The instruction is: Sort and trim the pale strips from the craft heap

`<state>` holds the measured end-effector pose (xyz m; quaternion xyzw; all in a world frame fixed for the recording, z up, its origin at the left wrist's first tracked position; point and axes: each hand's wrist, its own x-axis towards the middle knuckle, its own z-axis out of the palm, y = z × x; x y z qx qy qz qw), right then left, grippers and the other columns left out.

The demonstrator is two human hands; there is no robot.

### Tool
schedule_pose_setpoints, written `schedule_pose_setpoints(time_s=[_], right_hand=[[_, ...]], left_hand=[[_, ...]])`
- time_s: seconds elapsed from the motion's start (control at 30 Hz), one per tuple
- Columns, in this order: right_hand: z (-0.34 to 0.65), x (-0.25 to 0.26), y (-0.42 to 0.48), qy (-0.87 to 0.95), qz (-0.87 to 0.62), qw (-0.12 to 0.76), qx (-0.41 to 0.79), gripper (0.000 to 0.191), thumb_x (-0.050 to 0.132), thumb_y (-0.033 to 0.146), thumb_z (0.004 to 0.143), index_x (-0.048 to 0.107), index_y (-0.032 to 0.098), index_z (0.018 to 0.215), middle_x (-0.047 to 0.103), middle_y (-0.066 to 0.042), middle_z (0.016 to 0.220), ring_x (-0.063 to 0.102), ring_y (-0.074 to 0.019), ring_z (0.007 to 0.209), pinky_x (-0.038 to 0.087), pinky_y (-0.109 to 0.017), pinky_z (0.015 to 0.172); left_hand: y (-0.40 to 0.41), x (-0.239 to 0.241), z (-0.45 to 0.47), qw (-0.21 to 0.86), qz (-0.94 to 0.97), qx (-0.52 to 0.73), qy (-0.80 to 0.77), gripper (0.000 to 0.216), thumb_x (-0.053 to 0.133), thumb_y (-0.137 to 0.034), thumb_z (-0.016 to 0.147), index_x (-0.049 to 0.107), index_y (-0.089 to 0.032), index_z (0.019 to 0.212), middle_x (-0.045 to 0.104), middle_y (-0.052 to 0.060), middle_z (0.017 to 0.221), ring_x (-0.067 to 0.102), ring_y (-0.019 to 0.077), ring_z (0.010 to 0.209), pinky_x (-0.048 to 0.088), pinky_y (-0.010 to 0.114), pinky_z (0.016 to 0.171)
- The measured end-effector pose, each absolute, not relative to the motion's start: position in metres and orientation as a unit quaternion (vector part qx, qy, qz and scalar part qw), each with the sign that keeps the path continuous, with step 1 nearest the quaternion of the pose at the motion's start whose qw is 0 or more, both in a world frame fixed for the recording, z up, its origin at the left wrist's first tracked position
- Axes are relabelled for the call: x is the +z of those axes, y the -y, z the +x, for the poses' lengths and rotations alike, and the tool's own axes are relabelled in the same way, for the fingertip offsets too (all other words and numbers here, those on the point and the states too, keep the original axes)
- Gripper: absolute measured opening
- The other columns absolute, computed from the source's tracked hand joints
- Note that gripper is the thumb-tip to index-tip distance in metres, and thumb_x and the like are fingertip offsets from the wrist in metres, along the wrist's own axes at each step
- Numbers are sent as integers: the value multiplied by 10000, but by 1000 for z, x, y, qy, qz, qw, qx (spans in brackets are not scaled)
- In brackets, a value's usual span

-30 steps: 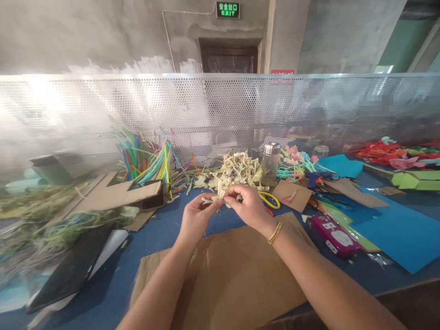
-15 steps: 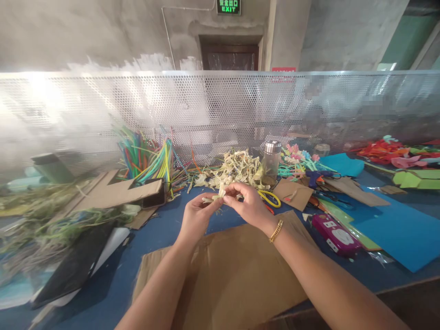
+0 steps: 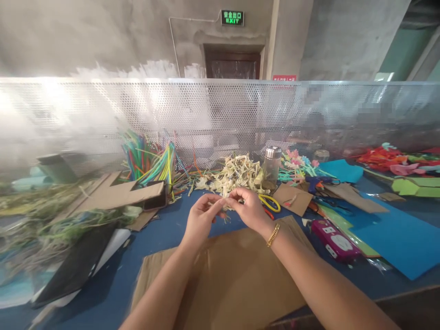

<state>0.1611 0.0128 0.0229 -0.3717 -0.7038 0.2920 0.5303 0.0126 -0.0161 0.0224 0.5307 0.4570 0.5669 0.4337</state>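
Both hands meet above the back edge of a brown cardboard sheet (image 3: 240, 270), fingertips pinched together. My left hand (image 3: 202, 217) is closed on a small pale cream flower-like piece (image 3: 225, 194), mostly hidden by the fingers. My right hand (image 3: 250, 210), with a gold bracelet at the wrist, pinches the same piece from the other side. Just behind lies a pile of similar cream pieces (image 3: 240, 169) with thin greenish stems. Yellow-handled scissors (image 3: 270, 203) rest close to the right hand.
A glass bottle (image 3: 271, 167) stands beside the pile. Colourful pipe cleaners (image 3: 147, 158) and cut cardboard (image 3: 113, 195) are on the left. To the right are a purple case (image 3: 335, 240), a glue gun (image 3: 318, 183) and blue sheets (image 3: 392, 229). A perforated metal screen (image 3: 185, 110) closes off the back.
The fingertips have drawn closer together, and the cream piece now shows less between them. My left hand has turned slightly inward. The whole view has shifted a little.
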Motion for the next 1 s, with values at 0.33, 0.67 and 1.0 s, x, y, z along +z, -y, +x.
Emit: schedule_pose_setpoints(time_s=[0.33, 0.67, 1.0], right_hand=[[158, 18, -15, 662, -374, 539, 362, 127, 620, 298, 762, 589, 182, 719, 601, 13, 679, 538, -122, 640, 447, -246, 639], [160, 19, -11, 740, -391, 507, 206, 76, 587, 204, 784, 607, 187, 712, 651, -23, 728, 587, -158, 707, 454, -282, 690], [161, 12, -16, 738, -411, 497, 197, 148, 566, 312, 806, 608, 194, 726, 659, -53, 743, 589, -205, 738, 460, -324, 704]], left_hand=[[13, 24, 7, 426, 560, 551, -450, 280, 715, -413, 725, 613, -159, 784, 621, -4, 558, 460, 77, 463, 344, 197, 470], [10, 19, 8, 472, 553, 507, -463, 351, 752, -444, 670, 661, -147, 834, 647, 31, 597, 558, 119, 518, 335, 204, 452], [9, 13, 12, 552, 486, 522, -433, 313, 774, -396, 638, 609, -154, 750, 638, 33, 556, 618, 134, 532, 287, 185, 418]])
